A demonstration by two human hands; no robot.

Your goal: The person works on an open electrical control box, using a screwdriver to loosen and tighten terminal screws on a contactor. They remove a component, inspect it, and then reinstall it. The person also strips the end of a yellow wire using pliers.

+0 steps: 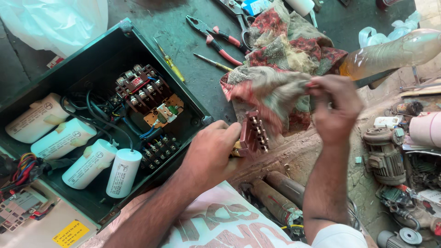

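**Terminal block held up, rag at its top edge**

From my remote seat, the brown terminal block (255, 133) sits upright in my left hand (212, 151), pinched at its lower end by curled fingers, with its rows of metal screw contacts facing right. It hangs over the workbench edge, just right of the open green control box (138, 43). My right hand (334, 108) is closed tight on a bunched patterned rag (271, 94), and the cloth drapes down to touch the block's upper part. So the block lies between the two hands, gripped by the left, met by the rag from the right.

I judge the wiping as under way: the block is out and in hand, its contacts show bare metal, but how clean they are I cannot tell. Nothing shows it refitted.

Inside the box, a contactor with dark wiring (142, 89) sits near the middle and four white cylindrical capacitors (89, 163) lie along its left side. Behind the rag, red-handled pliers (216, 39) and a yellow-handled screwdriver (172, 64) rest on the dark bench, well apart from both hands. A small motor (383, 154) stands at right
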